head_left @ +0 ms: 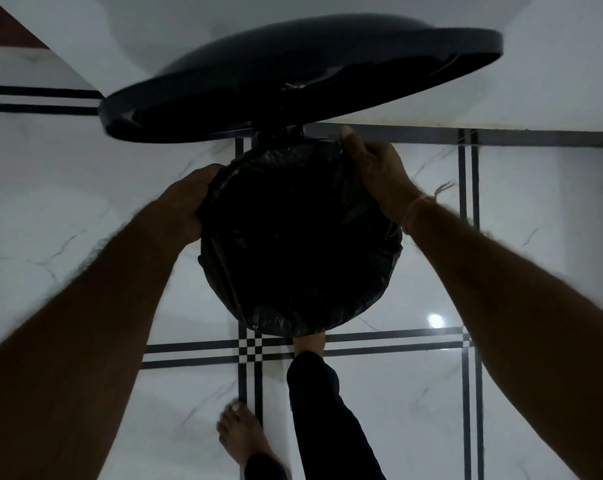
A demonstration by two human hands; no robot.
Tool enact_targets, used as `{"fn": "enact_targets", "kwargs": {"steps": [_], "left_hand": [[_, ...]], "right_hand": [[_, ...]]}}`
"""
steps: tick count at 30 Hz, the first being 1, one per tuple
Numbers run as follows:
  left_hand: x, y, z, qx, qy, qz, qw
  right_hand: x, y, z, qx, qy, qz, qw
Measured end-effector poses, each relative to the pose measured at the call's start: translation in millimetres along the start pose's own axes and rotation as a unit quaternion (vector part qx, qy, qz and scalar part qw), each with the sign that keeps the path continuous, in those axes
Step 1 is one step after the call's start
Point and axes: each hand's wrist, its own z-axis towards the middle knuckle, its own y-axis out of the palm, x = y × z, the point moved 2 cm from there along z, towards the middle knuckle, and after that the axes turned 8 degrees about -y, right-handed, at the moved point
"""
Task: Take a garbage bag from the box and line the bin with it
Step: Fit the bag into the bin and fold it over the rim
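Observation:
A round bin stands on the tiled floor below me, and a black garbage bag (300, 237) covers its whole mouth and rim, folded down over the outside. The bin's dark lid (293, 74) is raised behind it and looks blurred. My left hand (189, 202) grips the bag at the rim's left side. My right hand (376, 168) holds the bag at the rim's upper right, thumb pointing up. The bin body is hidden under the bag. No box is in view.
White marble-look floor tiles with black stripe borders (466, 237) surround the bin. My right foot (308, 342) sits under the bin's front edge, where a pedal would be; my left foot (241, 434) stands behind. A white wall (535, 81) rises beyond.

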Motion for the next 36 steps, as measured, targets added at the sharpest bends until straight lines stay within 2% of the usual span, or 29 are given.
{"fn": "enact_targets", "kwargs": {"steps": [4,7,10,13,15,18,20,22,26,28,30,33,36], "left_hand": [[-10,-3,-13,0.049,0.014,-0.062,0.997],[-24,-11,-27,0.071,0.053,-0.108,0.99],[-30,-8,-36,0.09,0.073,-0.065,0.991],[-27,1,-40,0.169,0.116,0.037,0.978],[-28,10,-42,0.19,0.161,0.1,0.963],[-29,15,-40,0.179,0.131,0.056,0.974],[-29,12,-39,0.153,0.103,0.024,0.983],[-31,9,-42,0.146,0.091,0.004,0.985],[-47,2,-56,0.17,0.06,-0.091,0.979],[-57,1,-62,0.177,0.042,-0.098,0.978],[-68,1,-64,0.19,-0.003,-0.125,0.974],[-75,7,-65,0.159,-0.058,-0.16,0.973],[-79,5,-59,0.075,-0.091,-0.192,0.974]], "right_hand": [[0,-8,-12,0.025,0.01,-0.1,0.995],[8,-11,-44,0.102,-0.001,-0.231,0.968],[15,-5,-60,0.126,0.022,-0.263,0.956],[14,0,-57,0.105,0.026,-0.207,0.972],[18,0,-52,0.077,0.024,-0.129,0.988],[24,-5,-50,0.047,0.053,-0.012,0.997],[23,-8,-50,0.03,0.073,0.076,0.994],[23,-11,-55,0.027,0.09,0.119,0.988],[26,-12,-89,0.127,0.07,0.034,0.989],[24,-6,-114,0.189,0.052,-0.033,0.98],[18,2,-132,0.246,0.078,-0.044,0.965],[25,16,-142,0.287,0.128,0.075,0.946],[36,12,-140,0.255,0.172,0.244,0.92]]}}
